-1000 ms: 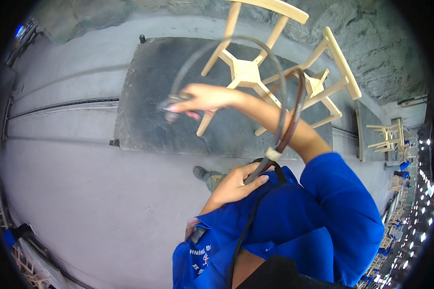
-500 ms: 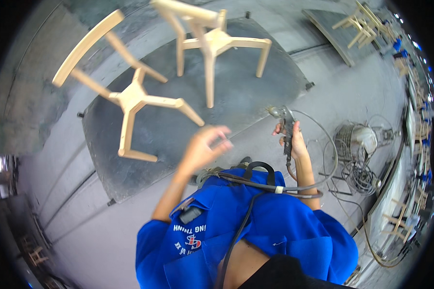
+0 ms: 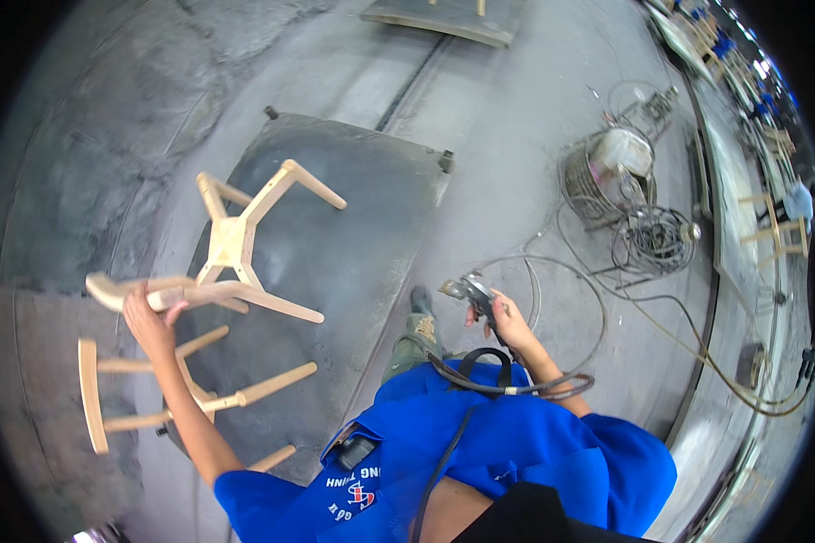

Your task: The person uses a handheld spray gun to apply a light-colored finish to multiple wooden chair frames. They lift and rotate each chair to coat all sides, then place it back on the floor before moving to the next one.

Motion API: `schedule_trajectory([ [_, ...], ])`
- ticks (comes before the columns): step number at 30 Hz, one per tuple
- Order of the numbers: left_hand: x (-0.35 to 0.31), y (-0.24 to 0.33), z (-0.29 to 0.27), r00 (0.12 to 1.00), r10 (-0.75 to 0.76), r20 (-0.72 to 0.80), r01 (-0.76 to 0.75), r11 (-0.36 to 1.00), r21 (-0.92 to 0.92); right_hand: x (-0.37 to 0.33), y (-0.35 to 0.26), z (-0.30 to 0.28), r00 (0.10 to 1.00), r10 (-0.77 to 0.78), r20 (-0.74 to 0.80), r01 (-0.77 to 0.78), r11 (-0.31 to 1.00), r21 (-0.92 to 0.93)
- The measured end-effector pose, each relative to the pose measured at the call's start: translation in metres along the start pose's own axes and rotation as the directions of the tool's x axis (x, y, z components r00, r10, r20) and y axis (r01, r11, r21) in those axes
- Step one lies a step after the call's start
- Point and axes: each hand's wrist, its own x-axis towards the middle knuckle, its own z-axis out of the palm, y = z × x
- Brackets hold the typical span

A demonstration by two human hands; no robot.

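Note:
My left hand [image 3: 154, 321] reaches out to the left, its fingers wrapped round the curved backrest of a pale wooden chair frame [image 3: 230, 241]. That frame has no seat board, and its legs splay out over a dark flat platform [image 3: 335, 208]. Closer to me on the left is a second chair frame [image 3: 89, 398], partly behind my forearm. In front of my body my right hand [image 3: 511, 324] is closed round the handle of a spray gun [image 3: 476, 295], its nozzle pointing left. A hose loops from the gun back across my waist.
To the right stands a round metal pot [image 3: 607, 176] with a coiled hose [image 3: 658, 239] beside it. Hoses run along the floor to the right. Another platform [image 3: 435, 20] lies at the far end. More chairs and a person in blue [image 3: 795, 201] are at the right rim.
My left hand has moved left and taken hold of a chair frame's backrest. The view has turned, so the chairs appear further left. The spray gun stays in my right hand.

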Motion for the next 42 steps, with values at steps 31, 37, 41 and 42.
schedule_trajectory([
  [31, 0.276, 0.284, 0.11, 0.909, -0.367, 0.196, 0.322, 0.918, 0.23, 0.523, -0.121, -0.198, 0.932, 0.232, -0.277, -0.177, 0.962, 0.21],
  [37, 0.362, 0.207, 0.092, 0.74, -0.614, 0.273, 0.511, 0.778, 0.366, 0.616, -0.126, -0.21, 0.897, 0.365, -0.248, -0.353, 0.931, 0.092],
  [41, 0.357, 0.172, 0.088, 0.673, -0.664, 0.327, 0.615, 0.747, 0.251, 0.632, -0.128, -0.204, 0.926, 0.37, -0.079, -0.362, 0.927, 0.099],
  [42, 0.356, 0.165, 0.091, 0.703, -0.63, 0.329, 0.605, 0.773, 0.189, 0.634, -0.13, -0.201, 0.94, 0.334, -0.065, -0.327, 0.939, 0.104],
])
